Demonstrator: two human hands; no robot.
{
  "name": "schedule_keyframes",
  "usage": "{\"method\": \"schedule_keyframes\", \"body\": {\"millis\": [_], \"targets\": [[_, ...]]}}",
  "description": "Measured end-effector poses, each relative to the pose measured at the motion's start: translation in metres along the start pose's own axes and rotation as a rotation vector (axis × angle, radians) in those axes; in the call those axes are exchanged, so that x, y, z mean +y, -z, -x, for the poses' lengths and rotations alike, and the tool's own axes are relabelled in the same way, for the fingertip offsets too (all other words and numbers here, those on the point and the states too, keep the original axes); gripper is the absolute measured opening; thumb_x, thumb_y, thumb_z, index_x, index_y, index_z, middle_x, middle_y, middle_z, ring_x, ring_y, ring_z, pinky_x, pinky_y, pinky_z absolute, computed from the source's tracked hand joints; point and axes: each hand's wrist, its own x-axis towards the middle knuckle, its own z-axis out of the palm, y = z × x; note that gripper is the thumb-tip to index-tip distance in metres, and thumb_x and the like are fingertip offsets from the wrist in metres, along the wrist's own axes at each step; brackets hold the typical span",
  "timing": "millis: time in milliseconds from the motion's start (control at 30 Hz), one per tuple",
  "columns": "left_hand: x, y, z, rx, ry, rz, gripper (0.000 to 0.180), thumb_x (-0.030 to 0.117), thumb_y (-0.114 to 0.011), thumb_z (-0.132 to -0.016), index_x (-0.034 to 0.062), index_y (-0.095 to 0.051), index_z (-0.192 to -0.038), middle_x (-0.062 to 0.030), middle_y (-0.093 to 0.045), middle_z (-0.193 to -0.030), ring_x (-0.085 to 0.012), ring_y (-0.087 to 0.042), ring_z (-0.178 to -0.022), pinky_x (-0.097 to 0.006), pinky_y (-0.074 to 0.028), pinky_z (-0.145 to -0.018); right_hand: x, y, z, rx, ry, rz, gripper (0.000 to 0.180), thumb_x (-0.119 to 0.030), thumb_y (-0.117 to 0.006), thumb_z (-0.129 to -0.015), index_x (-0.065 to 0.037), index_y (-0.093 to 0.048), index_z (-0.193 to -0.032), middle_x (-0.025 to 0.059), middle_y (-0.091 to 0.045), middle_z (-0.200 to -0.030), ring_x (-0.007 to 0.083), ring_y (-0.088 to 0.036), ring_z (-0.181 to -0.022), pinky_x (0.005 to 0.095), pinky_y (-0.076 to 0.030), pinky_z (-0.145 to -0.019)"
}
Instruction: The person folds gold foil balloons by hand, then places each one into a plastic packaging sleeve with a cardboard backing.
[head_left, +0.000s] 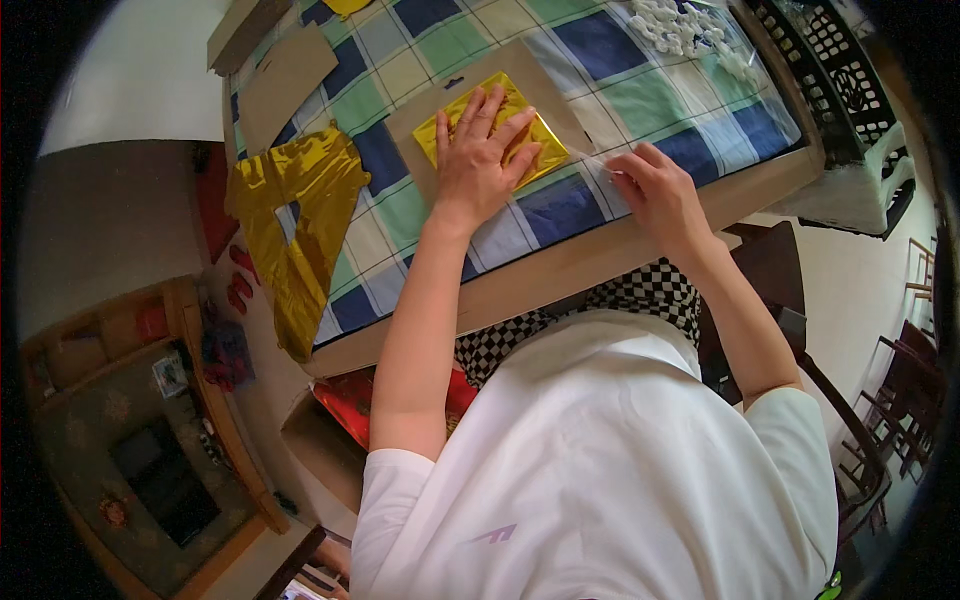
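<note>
Your left hand point(478, 150) lies flat, fingers spread, pressing the folded gold foil sheet point(492, 133) onto a brown card backing point(420, 135); your right hand point(655, 190) pinches a clear strip point(592, 156), apparently not yet stuck down.

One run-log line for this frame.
left hand flat on gold foil | foil on cardboard sheet | right hand pinching clear strip

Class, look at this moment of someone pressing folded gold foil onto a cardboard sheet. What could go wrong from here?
1. The left hand only presses flat on the gold foil; it may slide on the cardboard sheet.
2. The right hand pinches something thin and clear, perhaps tape; it could stick crooked or wrinkle.
3. The loose gold foil piece hangs over the table edge and might slip off.
</note>
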Motion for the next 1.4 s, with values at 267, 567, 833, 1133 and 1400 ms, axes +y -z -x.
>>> {"method": "schedule_keyframes", "body": {"millis": [267, 567, 833, 1133, 1400], "targets": [[-0.001, -0.002, -0.002, 0.011, -0.017, -0.003, 0.043, 0.046, -0.057, -0.089, 0.0285, -0.058, -0.129, -0.0074, -0.041, -0.148, -0.0264, -0.032, -0.140, -0.058, -0.012, -0.114, -0.005, -0.028, -0.020, 0.084, -0.095, -0.029, 0.013, -0.008, -0.067, -0.083, -0.005, -0.060, -0.094, 0.0113, -0.060, -0.087, 0.0279, -0.063, -0.072, 0.0343, -0.052, -0.064], [-0.001, -0.002, 0.000, 0.018, 0.010, -0.003, 0.048, 0.048, -0.058, -0.089, 0.0337, -0.052, -0.134, -0.0061, -0.040, -0.148, -0.0269, -0.032, -0.140, -0.059, -0.013, -0.113, -0.002, -0.014, -0.031, 0.035, 0.122, 0.108, 0.034, -0.006, -0.066, -0.081, -0.013, -0.065, -0.114, 0.0099, -0.060, -0.115, 0.0284, -0.057, -0.108, 0.0398, -0.047, -0.089], [0.001, -0.003, 0.000, 0.003, -0.008, -0.033, 0.048, 0.048, -0.057, -0.090, 0.0390, -0.050, -0.136, -0.0065, -0.040, -0.148, -0.0277, -0.031, -0.140, -0.060, -0.013, -0.113, 0.007, -0.022, -0.039, -0.021, 0.258, 0.265, 0.042, -0.007, -0.065, -0.082, -0.017, -0.063, -0.122, 0.0085, -0.051, -0.137, 0.0299, -0.047, -0.124, 0.0433, -0.037, -0.102], [0.002, -0.002, 0.001, -0.004, -0.004, -0.036, 0.046, 0.047, -0.055, -0.091, 0.0397, -0.050, -0.136, -0.0058, -0.038, -0.149, -0.0264, -0.030, -0.141, -0.059, -0.011, -0.114, 0.011, -0.009, -0.041, -0.072, 0.171, 0.078, 0.038, -0.010, -0.070, -0.079, -0.014, -0.063, -0.117, 0.0070, -0.058, -0.123, 0.0291, -0.052, -0.114, 0.0406, -0.039, -0.099], [0.000, -0.004, 0.003, -0.008, 0.003, -0.060, 0.045, 0.048, -0.054, -0.092, 0.0404, -0.050, -0.136, -0.0053, -0.038, -0.149, -0.0255, -0.029, -0.141, -0.059, -0.011, -0.114, 0.018, -0.014, -0.048, -0.065, 0.195, 0.036, 0.033, -0.007, -0.066, -0.082, -0.012, -0.064, -0.115, 0.0086, -0.059, -0.120, 0.0292, -0.052, -0.115, 0.0389, -0.041, -0.096]]}}
